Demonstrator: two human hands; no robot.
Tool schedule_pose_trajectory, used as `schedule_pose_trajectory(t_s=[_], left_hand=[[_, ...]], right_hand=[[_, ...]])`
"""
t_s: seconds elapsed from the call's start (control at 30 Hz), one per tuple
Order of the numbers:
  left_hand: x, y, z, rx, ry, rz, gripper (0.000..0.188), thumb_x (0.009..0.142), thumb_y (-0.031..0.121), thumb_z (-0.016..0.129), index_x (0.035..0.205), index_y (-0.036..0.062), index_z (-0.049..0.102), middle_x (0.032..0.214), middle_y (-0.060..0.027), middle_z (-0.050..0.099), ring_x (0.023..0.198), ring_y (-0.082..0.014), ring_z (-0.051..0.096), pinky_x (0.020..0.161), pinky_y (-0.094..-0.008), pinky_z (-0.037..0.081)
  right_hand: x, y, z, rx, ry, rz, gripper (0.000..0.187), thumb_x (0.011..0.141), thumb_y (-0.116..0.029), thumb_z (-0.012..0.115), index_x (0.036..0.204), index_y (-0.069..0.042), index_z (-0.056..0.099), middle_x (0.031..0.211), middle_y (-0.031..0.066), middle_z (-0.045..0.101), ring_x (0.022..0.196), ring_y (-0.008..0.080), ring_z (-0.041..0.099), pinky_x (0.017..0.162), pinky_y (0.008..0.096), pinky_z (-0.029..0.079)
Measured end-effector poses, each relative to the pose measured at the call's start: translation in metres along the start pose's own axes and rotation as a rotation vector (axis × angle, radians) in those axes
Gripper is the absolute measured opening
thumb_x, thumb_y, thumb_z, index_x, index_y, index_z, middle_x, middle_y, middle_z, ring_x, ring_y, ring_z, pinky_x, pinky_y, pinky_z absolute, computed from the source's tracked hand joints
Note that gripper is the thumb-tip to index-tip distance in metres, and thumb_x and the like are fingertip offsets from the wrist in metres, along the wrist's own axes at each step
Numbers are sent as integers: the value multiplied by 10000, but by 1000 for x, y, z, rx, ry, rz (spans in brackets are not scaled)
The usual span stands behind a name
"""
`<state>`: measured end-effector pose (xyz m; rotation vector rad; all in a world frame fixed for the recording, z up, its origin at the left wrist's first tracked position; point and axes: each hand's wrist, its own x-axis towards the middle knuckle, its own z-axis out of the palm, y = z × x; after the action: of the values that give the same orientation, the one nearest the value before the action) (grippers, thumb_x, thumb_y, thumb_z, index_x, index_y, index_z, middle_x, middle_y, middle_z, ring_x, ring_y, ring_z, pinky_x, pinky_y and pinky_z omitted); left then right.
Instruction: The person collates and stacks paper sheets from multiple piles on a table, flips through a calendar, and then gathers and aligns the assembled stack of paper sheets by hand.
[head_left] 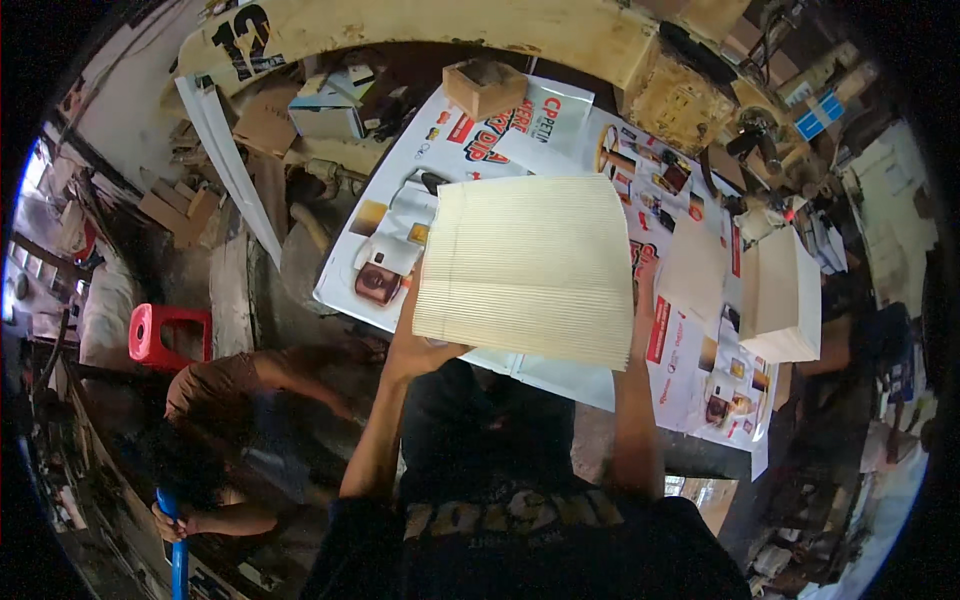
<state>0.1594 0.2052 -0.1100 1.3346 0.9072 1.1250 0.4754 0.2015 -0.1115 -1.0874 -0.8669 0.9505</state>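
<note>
A thick cream stack of paper or card sheets (525,265), its face lined with many fine parallel edges, is held up in front of me over the table. My left hand (412,345) grips its lower left side, with the thumb along the bottom edge and the other fingers hidden behind. At its right side my right hand (643,295) holds the stack, its fingers partly out of sight. Below it lies a table covered with a printed poster sheet (375,225). A second cream stack (782,295) stands at the table's right, beside a flat pale sheet (692,270).
A small open cardboard box (485,88) sits at the table's far edge. Behind runs a worn cream machine frame (420,30). To my left, another person (230,400) bends low, one hand on a blue pole (178,550), near a red plastic stool (170,335).
</note>
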Motion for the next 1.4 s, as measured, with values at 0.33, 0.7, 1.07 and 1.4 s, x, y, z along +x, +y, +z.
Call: schedule_pose_trajectory(t_s=[0.33,0.7,1.07,1.4], left_hand=[[15,15,-7,97,-25,313,1248,588,197,878,1558,21,113,1542,-173,313,1397,-262,342,1126,-392,297],[4,30,-8,118,-33,54,1135,546,155,958,1478,29,322,1410,-107,489,1295,-229,467,1082,-361,392],[-7,44,3,-70,-59,-4,1228,628,238,910,1545,-16,133,1563,-196,303,1432,-272,298,1158,-380,245],[0,2,-16,368,-75,222,1125,687,326,844,1529,-38,192,1591,-228,226,1475,-309,224,1176,-395,195]], right_hand=[[84,-65,60,-255,-101,70,546,1055,-411,381,1432,-18,436,1386,167,520,1278,238,499,1119,344,338],[16,-20,28,60,-205,257,695,1031,-571,288,1370,0,497,1306,178,557,1164,242,542,1013,364,419],[4,-11,28,55,-80,208,693,1030,-554,296,1422,-2,443,1419,193,471,1277,275,477,1079,368,370],[4,-131,113,-930,-216,-379,702,994,-366,468,1534,-7,201,1589,224,212,1467,347,233,1202,418,179]])
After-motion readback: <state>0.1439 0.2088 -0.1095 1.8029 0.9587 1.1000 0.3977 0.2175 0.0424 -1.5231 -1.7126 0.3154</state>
